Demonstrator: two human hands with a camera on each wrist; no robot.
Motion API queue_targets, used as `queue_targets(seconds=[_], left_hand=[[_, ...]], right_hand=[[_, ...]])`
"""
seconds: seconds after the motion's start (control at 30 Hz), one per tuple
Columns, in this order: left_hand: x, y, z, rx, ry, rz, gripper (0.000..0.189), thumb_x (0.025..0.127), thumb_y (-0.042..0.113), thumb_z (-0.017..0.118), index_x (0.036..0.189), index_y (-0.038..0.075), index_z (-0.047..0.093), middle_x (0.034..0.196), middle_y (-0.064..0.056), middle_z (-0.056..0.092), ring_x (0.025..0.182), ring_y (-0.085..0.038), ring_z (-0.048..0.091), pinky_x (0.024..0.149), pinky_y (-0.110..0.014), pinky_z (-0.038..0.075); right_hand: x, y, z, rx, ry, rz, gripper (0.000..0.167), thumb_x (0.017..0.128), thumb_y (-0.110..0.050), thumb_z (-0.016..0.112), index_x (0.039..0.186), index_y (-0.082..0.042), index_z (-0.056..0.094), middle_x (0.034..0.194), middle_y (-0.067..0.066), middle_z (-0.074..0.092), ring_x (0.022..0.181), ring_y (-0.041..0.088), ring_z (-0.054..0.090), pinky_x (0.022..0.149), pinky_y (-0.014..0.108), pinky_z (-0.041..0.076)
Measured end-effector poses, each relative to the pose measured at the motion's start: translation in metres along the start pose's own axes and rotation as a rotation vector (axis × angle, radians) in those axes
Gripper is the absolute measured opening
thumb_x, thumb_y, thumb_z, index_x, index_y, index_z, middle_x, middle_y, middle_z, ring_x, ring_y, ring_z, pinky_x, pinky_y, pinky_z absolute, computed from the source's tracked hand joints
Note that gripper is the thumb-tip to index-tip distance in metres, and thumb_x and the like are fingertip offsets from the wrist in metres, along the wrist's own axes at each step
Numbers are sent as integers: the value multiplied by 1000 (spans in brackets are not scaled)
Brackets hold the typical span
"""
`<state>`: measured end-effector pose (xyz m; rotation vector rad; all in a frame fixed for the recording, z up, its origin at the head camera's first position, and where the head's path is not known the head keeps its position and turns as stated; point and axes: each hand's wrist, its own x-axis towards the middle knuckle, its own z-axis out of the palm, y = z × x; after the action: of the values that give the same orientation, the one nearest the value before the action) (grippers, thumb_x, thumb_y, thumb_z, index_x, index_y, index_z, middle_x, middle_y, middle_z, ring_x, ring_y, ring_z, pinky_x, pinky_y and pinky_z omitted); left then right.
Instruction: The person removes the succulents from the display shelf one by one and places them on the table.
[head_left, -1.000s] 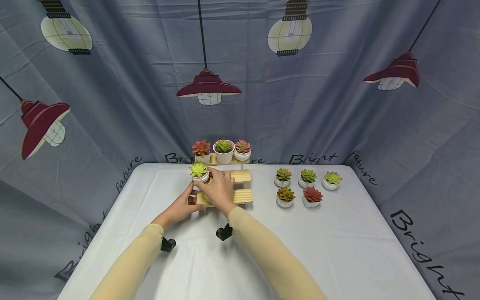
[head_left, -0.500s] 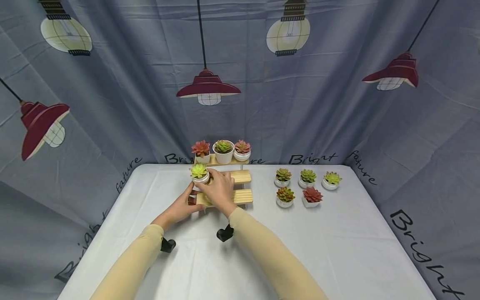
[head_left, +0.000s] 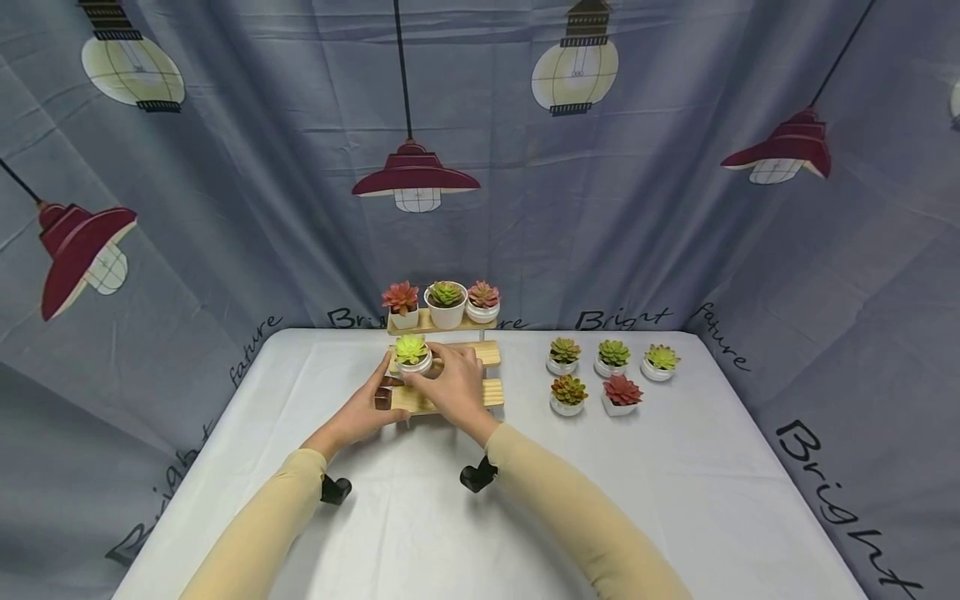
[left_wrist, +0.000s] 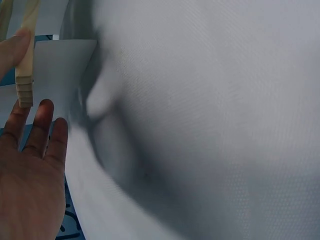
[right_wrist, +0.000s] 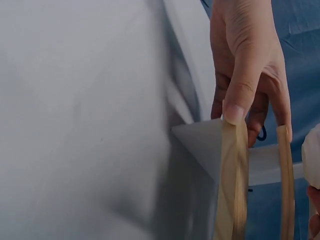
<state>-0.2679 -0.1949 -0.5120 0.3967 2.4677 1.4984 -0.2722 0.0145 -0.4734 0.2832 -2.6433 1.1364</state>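
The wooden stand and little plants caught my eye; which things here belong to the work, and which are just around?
Part of the work:
- lime-green potted plant, held by the right hand
- wooden stand, touched by the left hand
- three top-shelf plants
- probably five table plants

Just around:
- lamp-print curtain
- white tablecloth

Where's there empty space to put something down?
The table is bare between the five table plants, the right sleeve and the right edge, and left of the left hand. The strip between plants and wooden stand is free. It's crowded on the top shelf, with three plants, and at the stand's left end, where the right hand holds a yellow-green plant.
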Motion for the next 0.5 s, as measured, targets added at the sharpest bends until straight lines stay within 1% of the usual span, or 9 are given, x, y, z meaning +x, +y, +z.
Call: queue_targets(seconds=[0.13,0.23,0.37,0.43,0.47,0.5], left_hand=[[1,2,0,-1,4,-3,118,89,21,83,165,36,-6,147,-18,42,133,-35,46,112,-52,39],[1,4,0,10,-2,-3,119,89,21,83,164,36,-8,151,-22,38,138,-41,43,113,-54,37],[0,7,0,34,-1,-17,120,88,22,84,164,37,-8,164,-23,21,141,-46,40,114,-56,35],[-1,7,0,44,5,-25,119,88,24,84,164,37,-6,167,-21,13,141,-46,40,114,-56,34],[-1,7,0,46,9,-30,119,87,24,85,164,37,-5,168,-20,12,141,-45,40,114,-56,34],[-1,8,1,48,11,-28,119,87,24,85,165,36,-4,168,-20,14,140,-45,41,114,-56,35]], right_hand=[[-5,8,-13,22,-8,-5,71,83,-56,81,142,-20,62,127,-6,68,114,20,48,96,43,39],[-8,14,-23,48,-11,-7,71,84,-55,80,142,-19,62,129,-3,67,116,20,48,98,44,39],[-11,25,-38,82,3,-5,70,83,-53,82,141,-17,63,127,-1,67,116,21,48,98,46,39],[-11,31,-46,88,10,6,70,83,-52,82,140,-18,63,126,-1,67,116,21,48,98,46,39],[-12,33,-50,91,16,13,70,82,-52,83,140,-17,63,125,-1,67,116,21,48,97,46,40],[-13,36,-54,93,22,19,70,82,-52,83,140,-17,63,124,-1,67,116,21,48,96,46,40]])
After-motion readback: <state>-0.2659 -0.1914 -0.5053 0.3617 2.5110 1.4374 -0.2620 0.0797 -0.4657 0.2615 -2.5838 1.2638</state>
